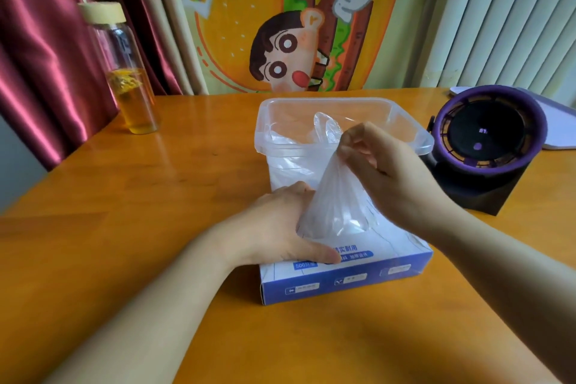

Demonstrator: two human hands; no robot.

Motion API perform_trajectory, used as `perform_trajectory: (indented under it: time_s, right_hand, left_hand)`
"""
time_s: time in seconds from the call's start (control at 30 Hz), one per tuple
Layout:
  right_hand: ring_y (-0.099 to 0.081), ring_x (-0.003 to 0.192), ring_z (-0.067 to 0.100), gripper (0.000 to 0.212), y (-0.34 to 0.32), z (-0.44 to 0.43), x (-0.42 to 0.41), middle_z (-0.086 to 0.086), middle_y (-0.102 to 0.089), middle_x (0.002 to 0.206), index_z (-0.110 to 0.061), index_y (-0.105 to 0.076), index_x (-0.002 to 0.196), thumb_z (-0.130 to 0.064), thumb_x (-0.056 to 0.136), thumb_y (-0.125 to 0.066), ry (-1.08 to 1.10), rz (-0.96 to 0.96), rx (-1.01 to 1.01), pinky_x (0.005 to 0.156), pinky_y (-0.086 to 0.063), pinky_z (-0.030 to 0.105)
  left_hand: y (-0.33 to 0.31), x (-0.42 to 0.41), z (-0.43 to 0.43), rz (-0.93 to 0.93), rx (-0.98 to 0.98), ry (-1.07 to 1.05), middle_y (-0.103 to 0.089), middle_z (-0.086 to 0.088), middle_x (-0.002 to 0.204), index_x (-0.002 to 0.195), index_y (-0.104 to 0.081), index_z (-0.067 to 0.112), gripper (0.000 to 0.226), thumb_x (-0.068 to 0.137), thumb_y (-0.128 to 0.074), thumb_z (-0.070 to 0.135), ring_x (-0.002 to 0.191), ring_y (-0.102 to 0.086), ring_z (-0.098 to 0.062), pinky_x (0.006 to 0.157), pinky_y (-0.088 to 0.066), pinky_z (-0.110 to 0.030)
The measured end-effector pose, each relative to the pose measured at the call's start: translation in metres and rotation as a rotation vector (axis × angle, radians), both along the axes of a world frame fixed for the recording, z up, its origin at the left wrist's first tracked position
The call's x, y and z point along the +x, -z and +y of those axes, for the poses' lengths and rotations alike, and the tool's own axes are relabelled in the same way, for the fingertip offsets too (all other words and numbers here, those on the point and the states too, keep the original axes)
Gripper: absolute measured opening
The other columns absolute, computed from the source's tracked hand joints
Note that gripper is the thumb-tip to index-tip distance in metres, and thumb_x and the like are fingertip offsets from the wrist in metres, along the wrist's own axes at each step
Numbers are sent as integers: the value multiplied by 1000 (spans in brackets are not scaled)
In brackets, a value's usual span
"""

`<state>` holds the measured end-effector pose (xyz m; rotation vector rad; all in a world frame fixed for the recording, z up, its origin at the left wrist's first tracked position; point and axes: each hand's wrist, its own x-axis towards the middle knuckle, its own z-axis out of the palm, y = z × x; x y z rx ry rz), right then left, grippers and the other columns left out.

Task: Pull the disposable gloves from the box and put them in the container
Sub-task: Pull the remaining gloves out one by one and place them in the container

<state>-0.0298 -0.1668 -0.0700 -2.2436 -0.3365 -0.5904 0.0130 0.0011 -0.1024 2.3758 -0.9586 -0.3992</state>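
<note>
Around: glass bottle (131,72) w/ yellow drink, 10 o'clock of box (343,277), well apart; purple round fan (486,146) at 2 o'clock, near container (343,103).
In the way: container at 12 o'clock, just behind box; glove (336,196) hides left fingertips.
R grip: right hand (383,165) pinches glove top, over container's near rim.
L grip: left hand (280,227) released, flat on box top, holds nothing.
Glove: thin clear film, stretched cone, lower end in box slot.
Materials: box blue-white card; container clear plastic, rounded corners, film inside; worktop (156,196) glossy orange wood.

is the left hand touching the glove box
Touching: head view shows the left hand pressing the glove box top while the right hand pinches a glove.
</note>
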Motion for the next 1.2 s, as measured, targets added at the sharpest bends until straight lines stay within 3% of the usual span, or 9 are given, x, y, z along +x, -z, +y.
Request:
perform_trajectory:
  time_s: [0.27,0.4,0.57,0.67,0.83,0.93,1.0,1.07,1.2]
  right_hand:
    - [-55,72,-2,8,-41,-8,14,-14,-58,76,-19,-54,86,-20,94,-56,193,-182,116,62,-39,7]
    - [-61,73,19,10,-50,-14,24,2,-67,77,-20,-61,81,-22,90,-60,168,-62,38,65,-46,29]
    - [-46,59,11,12,-64,-2,29,18,-66,76,-16,-65,80,-25,88,-64,109,-46,81,56,-34,25]
    - [-44,50,6,11,-76,4,28,8,-63,63,-21,-65,78,-26,88,-65,49,-12,102,49,-34,23]
    - [-44,50,6,12,-88,-11,29,-2,-64,64,-22,-67,83,-33,83,-68,-6,173,139,48,-34,19]
    - [-57,63,14,16,-87,-21,36,0,-69,75,-22,-70,87,-36,81,-69,-38,317,119,61,-44,23]
    - [-64,91,31,26,-84,-26,42,8,-72,93,-22,-72,87,-46,77,-70,-50,396,64,86,-50,42]
    - [-62,99,36,49,-82,-27,43,14,-70,101,-25,-73,89,-67,65,-68,-77,472,51,92,-47,50]
    - [-55,105,7,50,-86,-28,41,-7,-60,120,-24,-59,122,-56,86,-47,-41,337,223,82,-43,17]
  left_hand:
    - [-5,-5,1,-40,-17,0,-53,26,124,126,-42,48,65,71,-72,62,113,-52,-2,98,-45,-30]
    - [-32,-10,12,-125,-228,-226,-50,32,106,112,-41,47,53,71,-73,56,99,-51,9,81,-44,-12]
    - [-66,-19,2,-389,-375,-242,-26,22,142,143,-14,48,89,72,-65,63,127,-30,7,98,-34,-22]
    - [-74,-18,-15,-525,-383,-211,-24,17,148,148,-14,40,83,83,-66,41,136,-29,-5,104,-35,-26]
    - [-88,-3,-16,-446,-555,-215,-57,16,112,110,-54,28,30,85,-66,15,101,-52,7,79,-37,0]
    - [-96,5,-16,-403,-524,-186,-61,11,104,89,-61,24,7,88,-67,21,92,-54,6,74,-40,-3]
    - [-99,13,-14,-291,-494,-141,-63,8,105,80,-62,26,11,85,-69,32,93,-59,1,82,-45,-12]
    - [-104,19,-12,-205,-470,-129,-66,7,100,78,-64,25,24,80,-63,49,91,-62,-3,85,-47,-20]
    - [-112,32,-10,-299,-438,-260,-68,6,75,78,-64,14,32,92,-56,42,67,-58,5,67,-44,-18]
